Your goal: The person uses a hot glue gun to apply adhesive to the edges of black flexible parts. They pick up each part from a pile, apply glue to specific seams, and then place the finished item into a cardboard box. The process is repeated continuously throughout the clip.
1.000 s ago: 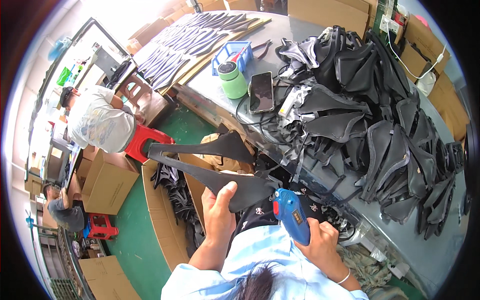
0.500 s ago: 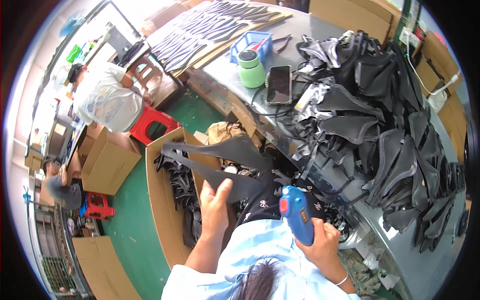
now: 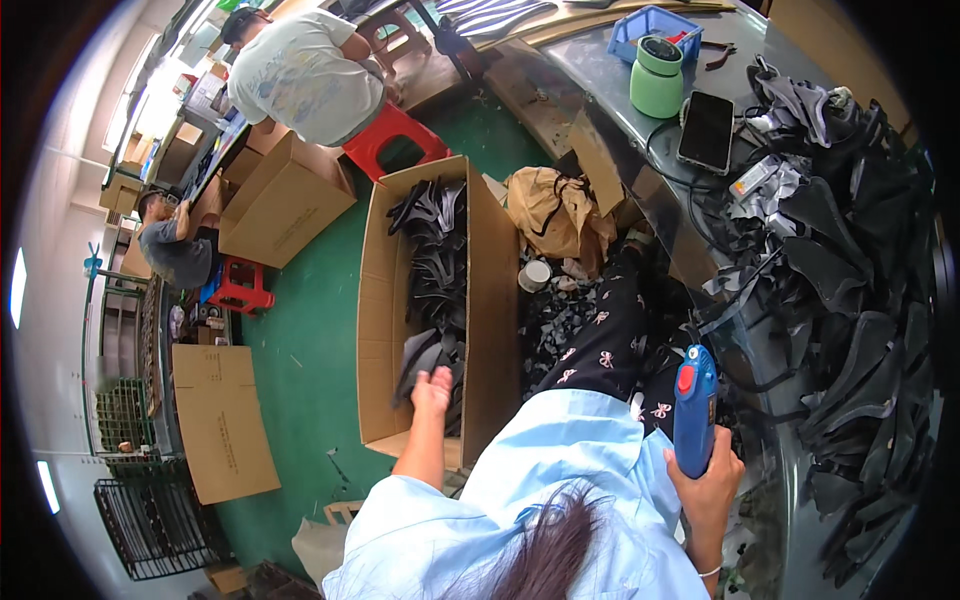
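My left hand (image 3: 432,392) is over the near end of a long cardboard box (image 3: 492,330), fingers stretched out. A curved dark grey foam-like piece (image 3: 426,350) is just beyond its fingertips, at the box's near end; contact with the fingers is hard to make out. Several similar black pieces (image 3: 438,265) lie heaped further inside. On the right, my right hand (image 3: 708,478) grips a blue handheld tool (image 3: 694,415) with a red button, held upright beside my lap. The tool's exact kind is unclear.
The metal worktable (image 3: 620,115) on the right bears piled black pieces (image 3: 850,370), a phone (image 3: 707,131), a green bottle (image 3: 657,78) and a blue basket (image 3: 625,35). Dark scraps (image 3: 570,320) litter the floor. A person (image 3: 305,80) sits on a red stool (image 3: 395,140); another (image 3: 178,240) sits farther left.
My left hand has gone from holding up the dark strip-like pieces to reaching over the box, fingers spread. The view has swung left. My right hand still holds the blue tool.
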Motion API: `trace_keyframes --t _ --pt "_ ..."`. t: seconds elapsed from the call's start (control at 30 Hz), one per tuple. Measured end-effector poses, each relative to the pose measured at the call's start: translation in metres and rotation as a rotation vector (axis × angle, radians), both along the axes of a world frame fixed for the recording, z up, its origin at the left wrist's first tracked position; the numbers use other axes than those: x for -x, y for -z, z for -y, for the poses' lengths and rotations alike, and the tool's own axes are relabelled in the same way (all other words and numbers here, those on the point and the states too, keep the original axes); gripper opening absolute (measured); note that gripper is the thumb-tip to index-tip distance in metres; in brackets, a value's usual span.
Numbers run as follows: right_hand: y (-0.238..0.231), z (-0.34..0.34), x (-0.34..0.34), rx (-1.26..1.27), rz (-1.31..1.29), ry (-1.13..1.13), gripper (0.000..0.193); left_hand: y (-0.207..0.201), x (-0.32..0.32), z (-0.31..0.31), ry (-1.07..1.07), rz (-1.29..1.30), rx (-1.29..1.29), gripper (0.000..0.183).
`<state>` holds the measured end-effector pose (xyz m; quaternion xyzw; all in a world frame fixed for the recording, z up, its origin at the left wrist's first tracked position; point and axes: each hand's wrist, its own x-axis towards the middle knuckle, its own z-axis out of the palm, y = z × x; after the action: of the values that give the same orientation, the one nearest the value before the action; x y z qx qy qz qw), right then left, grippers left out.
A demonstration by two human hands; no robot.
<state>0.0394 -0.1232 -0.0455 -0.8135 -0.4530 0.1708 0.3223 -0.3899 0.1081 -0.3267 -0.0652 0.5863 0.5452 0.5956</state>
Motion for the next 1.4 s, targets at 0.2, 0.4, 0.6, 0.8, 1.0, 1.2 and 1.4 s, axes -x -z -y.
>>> trace_keyframes --t 0.2,0.4,0.6,0.8,1.0,1.2,1.4 --pt "-0.005 0.001 -0.008 -0.029 -0.007 0.048 0.046 -0.014 -0.094 0.019 0.504 -0.558 0.143 0.01" --pt "-0.009 0.001 -0.015 -0.169 0.083 0.06 0.052 -0.143 -0.276 -0.006 0.992 -0.434 -0.552 0.012" --pt "-0.012 0.021 -0.024 -0.37 0.138 0.177 0.054 -0.274 -0.439 0.044 1.399 -0.308 -1.176 0.014" --pt "-0.004 0.043 -0.028 -0.444 0.161 0.273 0.055 -0.317 -0.545 0.036 0.937 -0.96 -1.551 0.045" --pt "0.007 0.051 -0.03 -0.46 0.072 0.347 0.048 -0.311 -0.554 0.003 1.44 -0.173 -0.841 0.033" --pt "0.007 0.042 -0.032 -0.494 0.051 0.377 0.048 -0.331 -0.551 0.0 1.323 -0.054 -1.152 0.017" --pt "-0.001 0.04 -0.03 -0.507 -0.09 0.453 0.045 -0.299 -0.558 0.025 1.541 -0.291 -1.172 0.063"
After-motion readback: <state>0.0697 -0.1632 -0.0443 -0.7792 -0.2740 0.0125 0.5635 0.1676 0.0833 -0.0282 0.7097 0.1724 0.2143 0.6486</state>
